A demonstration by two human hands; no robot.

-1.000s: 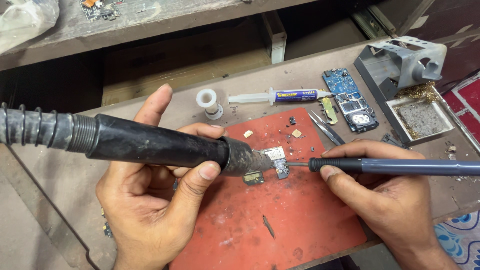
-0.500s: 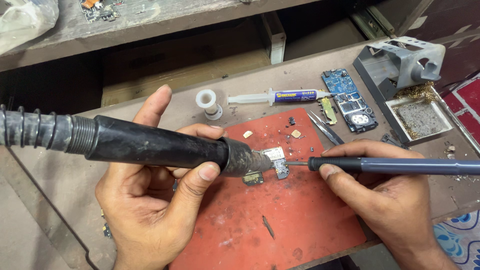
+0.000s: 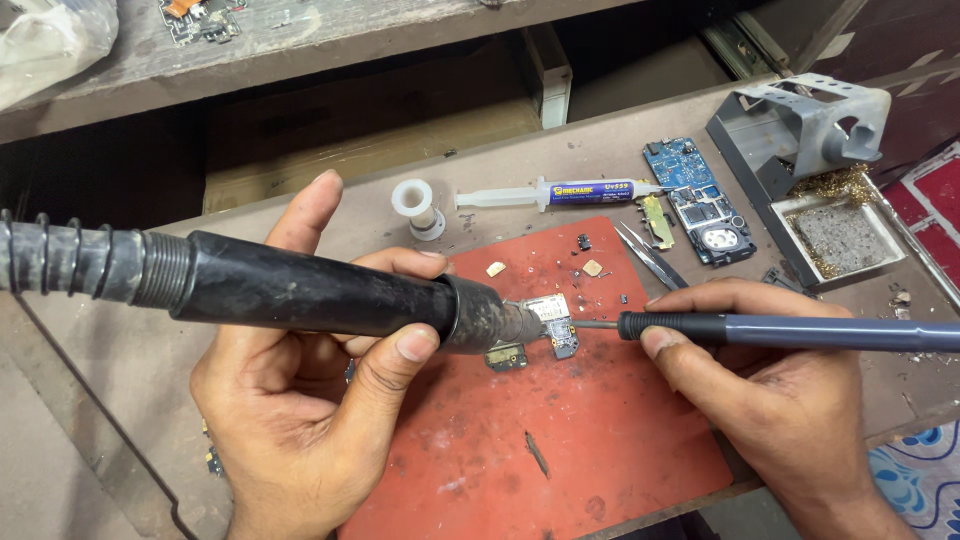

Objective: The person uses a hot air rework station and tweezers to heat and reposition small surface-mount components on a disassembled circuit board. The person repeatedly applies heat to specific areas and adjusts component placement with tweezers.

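Note:
My left hand (image 3: 310, 400) grips a thick black hot-air wand (image 3: 320, 292) with a ribbed hose running off to the left. Its metal nozzle points right at a small circuit board piece (image 3: 553, 318) lying on a red work mat (image 3: 560, 440). A second tiny board piece (image 3: 506, 356) lies just below the nozzle. My right hand (image 3: 780, 400) holds a slim blue-grey soldering iron (image 3: 800, 330) whose tip touches the right side of the small board.
Behind the mat lie a flux syringe (image 3: 560, 193), an empty white spool (image 3: 417, 207), tweezers (image 3: 648, 255) and a blue phone board (image 3: 698, 200). A grey iron stand with a sponge tray (image 3: 835, 225) sits at the right. Small chips scatter the mat.

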